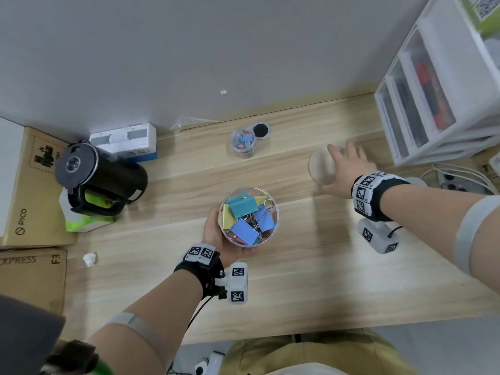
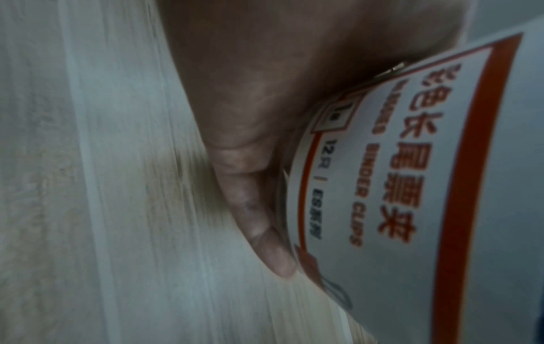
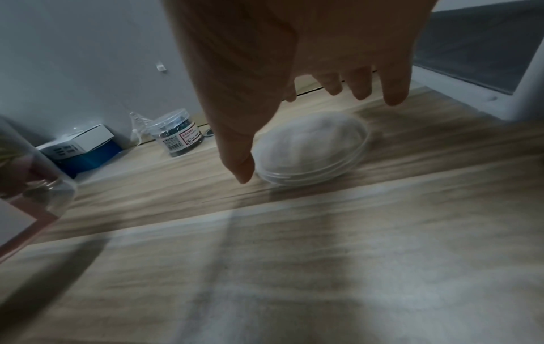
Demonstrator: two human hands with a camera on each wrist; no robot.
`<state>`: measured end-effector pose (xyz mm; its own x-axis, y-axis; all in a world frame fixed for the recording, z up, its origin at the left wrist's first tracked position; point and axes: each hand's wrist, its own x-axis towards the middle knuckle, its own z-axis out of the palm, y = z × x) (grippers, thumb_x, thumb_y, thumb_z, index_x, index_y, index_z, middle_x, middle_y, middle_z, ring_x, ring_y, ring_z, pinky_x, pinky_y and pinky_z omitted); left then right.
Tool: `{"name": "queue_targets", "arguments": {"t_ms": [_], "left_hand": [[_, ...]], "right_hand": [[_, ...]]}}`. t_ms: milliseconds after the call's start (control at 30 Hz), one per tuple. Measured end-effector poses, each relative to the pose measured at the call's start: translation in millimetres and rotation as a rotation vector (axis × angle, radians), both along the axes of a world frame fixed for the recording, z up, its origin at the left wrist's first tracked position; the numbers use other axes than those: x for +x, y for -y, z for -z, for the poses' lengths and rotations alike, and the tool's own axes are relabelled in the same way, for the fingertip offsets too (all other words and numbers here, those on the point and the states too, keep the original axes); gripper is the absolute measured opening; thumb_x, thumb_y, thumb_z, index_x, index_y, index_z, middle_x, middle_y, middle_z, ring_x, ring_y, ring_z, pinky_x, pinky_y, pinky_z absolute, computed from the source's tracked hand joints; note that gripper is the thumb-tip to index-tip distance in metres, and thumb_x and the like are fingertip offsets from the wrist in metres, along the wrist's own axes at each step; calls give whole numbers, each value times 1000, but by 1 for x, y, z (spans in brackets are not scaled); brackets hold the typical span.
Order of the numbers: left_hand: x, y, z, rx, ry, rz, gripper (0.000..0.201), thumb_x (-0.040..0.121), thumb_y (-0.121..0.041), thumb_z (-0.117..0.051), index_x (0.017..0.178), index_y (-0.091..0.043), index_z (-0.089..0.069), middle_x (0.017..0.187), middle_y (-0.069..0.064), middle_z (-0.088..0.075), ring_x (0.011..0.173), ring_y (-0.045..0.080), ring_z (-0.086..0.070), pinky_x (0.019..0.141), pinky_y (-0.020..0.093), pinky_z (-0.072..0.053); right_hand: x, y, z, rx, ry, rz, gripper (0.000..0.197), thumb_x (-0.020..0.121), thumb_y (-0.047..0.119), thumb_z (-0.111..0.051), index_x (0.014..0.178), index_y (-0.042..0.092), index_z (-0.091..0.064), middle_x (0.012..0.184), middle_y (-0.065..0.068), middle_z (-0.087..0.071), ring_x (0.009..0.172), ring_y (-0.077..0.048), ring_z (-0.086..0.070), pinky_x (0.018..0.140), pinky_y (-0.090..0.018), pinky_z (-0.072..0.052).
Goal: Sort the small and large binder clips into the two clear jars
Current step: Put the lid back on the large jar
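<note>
My left hand (image 1: 213,231) grips a large clear jar (image 1: 249,188) just above the wooden desk; it holds several large binder clips (image 1: 244,230) in blue, teal, yellow and pink. In the left wrist view my fingers (image 2: 253,186) press on the jar's orange-edged label (image 2: 412,163). My right hand (image 1: 349,163) hovers with fingers spread over a clear round lid (image 1: 322,166) lying on the desk; the thumb (image 3: 240,163) hangs beside the lid (image 3: 312,149). A small clear jar (image 1: 244,152) of small clips stands at the back, also seen as the small jar (image 3: 176,132), with its black lid (image 1: 261,130) beside it.
A black kettle (image 1: 100,177) and a white-and-blue box (image 1: 127,142) stand at the left, with cardboard boxes (image 1: 35,185) beyond. A white drawer unit (image 1: 443,90) and a power strip with cables (image 1: 460,182) fill the right. A paper scrap (image 1: 89,259) lies front left.
</note>
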<state>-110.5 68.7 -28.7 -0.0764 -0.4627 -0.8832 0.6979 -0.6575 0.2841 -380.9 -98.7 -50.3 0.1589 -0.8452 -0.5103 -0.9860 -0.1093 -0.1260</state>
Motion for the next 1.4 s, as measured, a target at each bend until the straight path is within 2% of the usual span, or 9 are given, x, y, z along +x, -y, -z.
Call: {"name": "queue_targets", "arguments": {"t_ms": [100, 233, 400, 567, 767, 867, 1067, 1233, 1400], "left_hand": [[-5, 1, 0, 13, 13, -12, 56, 81, -53, -57, 119, -17, -73, 126, 18, -71, 125, 43, -61, 107, 60, -43], [-9, 3, 3, 33, 21, -8, 62, 76, -53, -59, 124, -15, -71, 126, 19, -71, 121, 43, -62, 106, 59, -43], [-14, 4, 1, 30, -2, -39, 53, 68, -52, -62, 98, -12, -81, 117, 21, -74, 113, 43, -64, 106, 59, -43], [-11, 2, 1, 29, 3, -38, 62, 69, -53, -61, 115, -14, -74, 123, 20, -71, 115, 43, -64, 101, 57, -46], [0, 0, 6, 63, 8, -65, 72, 80, -62, -52, 133, -14, -65, 129, 19, -69, 115, 43, -63, 93, 50, -51], [1, 2, 4, 51, -15, -73, 75, 74, -60, -54, 129, -11, -66, 123, 20, -71, 104, 41, -70, 92, 48, -50], [5, 7, 5, 47, -12, -127, 62, 83, -60, -50, 119, -13, -70, 116, 18, -74, 100, 37, -70, 97, 51, -48], [7, 2, 8, 54, -1, -133, 61, 85, -62, -51, 117, -14, -71, 114, 17, -75, 97, 35, -71, 89, 50, -52], [11, -2, 13, 32, 9, -84, 67, 88, -64, -49, 129, -14, -68, 125, 17, -71, 110, 38, -67, 97, 52, -51]], "right_hand": [[1, 0, 3, -4, -43, -47, 87, 67, 62, -69, 138, 25, -34, 141, -12, -34, 128, -35, -36, 99, -50, -42], [2, -6, 5, -68, -110, -99, 74, 69, 65, -64, 127, 22, -49, 134, -12, -41, 123, -33, -38, 97, -46, -40], [3, -3, 1, 14, -68, -99, 70, 63, 64, -67, 116, 22, -49, 149, -16, -22, 134, -39, -27, 106, -52, -34], [12, -6, -7, 19, -139, -158, 92, 54, 76, -65, 124, 20, -43, 124, -8, -45, 112, -31, -47, 91, -46, -42], [47, -17, -35, 53, 489, -24, 83, 52, 66, -73, 118, 28, -39, 124, 0, -43, 108, -23, -52, 93, -40, -48], [76, -29, -60, 99, 661, -216, 86, 51, 69, -72, 120, 30, -38, 126, 7, -40, 111, -16, -50, 93, -35, -46], [120, -58, -71, 44, 579, -690, 94, 49, 63, -71, 127, 23, -38, 129, -1, -38, 110, -21, -49, 87, -35, -49], [131, -61, -73, 31, 479, -729, 92, 52, 63, -75, 125, 22, -38, 126, -4, -41, 107, -22, -51, 84, -38, -52], [139, -69, -80, 17, 236, -524, 88, 58, 90, -50, 110, 20, -38, 91, -2, -53, 75, -23, -58, 69, -36, -52]]}}
